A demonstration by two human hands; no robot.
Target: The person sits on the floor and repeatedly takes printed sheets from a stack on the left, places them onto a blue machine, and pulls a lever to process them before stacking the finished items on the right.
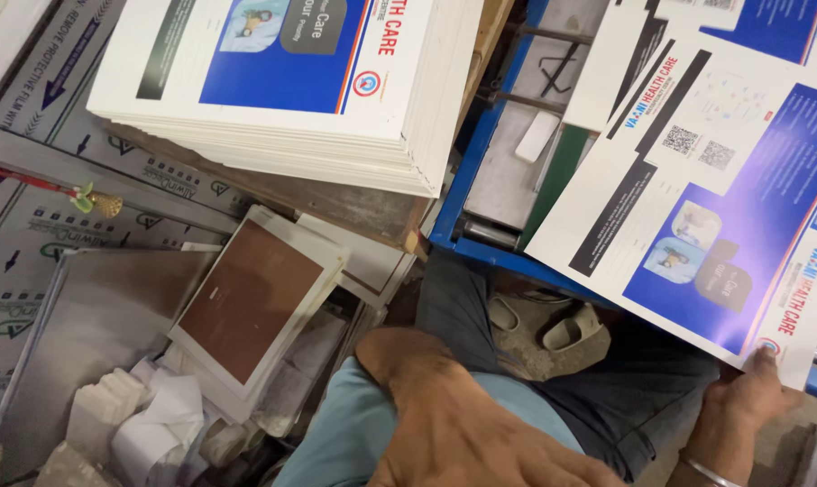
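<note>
**Right hand grips a printed sheet at its corner, left hand rests low in view**

The right hand [742, 397] sits at the lower right of the view, its thumb pressed on top of the near corner of a large printed sheet [697, 207], the fingers hidden underneath, so the hand is clamped on that corner. A thin metal bangle [706, 469] circles the wrist. The sheet is white with a broad blue panel, dark bands and small photo patches; it lies tilted across the right side of the view, over a blue metal frame [467, 171] and over more sheets of the same kind [769, 22] at the upper right.

The left hand [463, 433] is in the bottom centre, back of the hand up, fingers loosely together and holding nothing; its fingertips run out of view at the lower edge. It lies above a light blue shirt [336, 433].

A thick stack of the same printed sheets [291, 81] sits on a wooden surface [354, 212] at the upper left, well apart from both hands. Below it, a brown-faced board [251, 298] leans among grey metal plates [93, 316] and crumpled white paper [156, 424]. Between the frame and the person's dark trousers [625, 388], a pair of sandals [566, 329] shows on the floor.
</note>
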